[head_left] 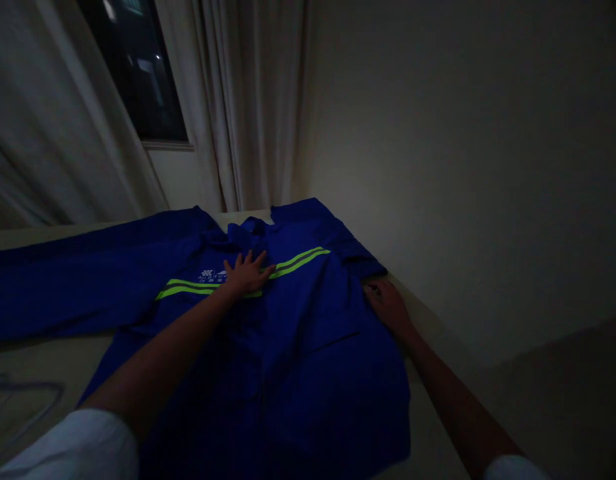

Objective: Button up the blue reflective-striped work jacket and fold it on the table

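Note:
A blue work jacket (308, 373) lies spread front-up, with yellow-green reflective stripes across the chest and a white printed logo. One sleeve reaches out to the left edge of the view; the other is folded at the upper right. My left hand (247, 275) rests flat on the chest over the stripe, fingers spread, partly covering the print. At the jacket's right side, just below the folded sleeve, my right hand (387, 305) has its fingers bent in against the cloth edge. The fingertips there are dim.
Beneath the jacket is a pale flat surface (48, 373) with a dark line pattern at lower left. A plain wall (463, 167) rises close on the right. Curtains (258, 100) hang behind, around a dark window (143, 73). The light is low.

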Motion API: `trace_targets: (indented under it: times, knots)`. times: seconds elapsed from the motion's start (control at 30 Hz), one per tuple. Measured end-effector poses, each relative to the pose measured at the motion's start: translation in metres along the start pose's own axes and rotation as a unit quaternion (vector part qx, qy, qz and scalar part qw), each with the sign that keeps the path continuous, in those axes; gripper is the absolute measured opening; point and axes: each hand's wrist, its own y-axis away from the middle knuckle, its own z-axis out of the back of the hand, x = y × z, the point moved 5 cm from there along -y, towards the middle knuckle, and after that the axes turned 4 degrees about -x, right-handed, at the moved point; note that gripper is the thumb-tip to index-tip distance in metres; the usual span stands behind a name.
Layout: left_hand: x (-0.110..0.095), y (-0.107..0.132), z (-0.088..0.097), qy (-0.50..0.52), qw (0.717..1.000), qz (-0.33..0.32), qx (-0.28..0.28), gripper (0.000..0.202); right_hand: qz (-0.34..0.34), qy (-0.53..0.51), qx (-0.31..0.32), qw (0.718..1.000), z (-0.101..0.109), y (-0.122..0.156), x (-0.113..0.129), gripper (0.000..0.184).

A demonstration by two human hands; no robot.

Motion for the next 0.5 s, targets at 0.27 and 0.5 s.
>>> trace_targets:
  times: [0.27, 0.5]
  knots:
    - [0.036, -0.065, -0.015, -0.014, 1.000, 0.018, -0.011, 0.076, -0.018, 0.008, 0.032, 0.999, -0.006, 0.000, -0.014, 0.035]
    - [0.020, -0.052, 0.015, -0.023, 0.990, -0.011, -0.141, 0.053, -0.043, -0.021, 0.020, 0.999, -0.005, -0.003, -0.011, 0.038]
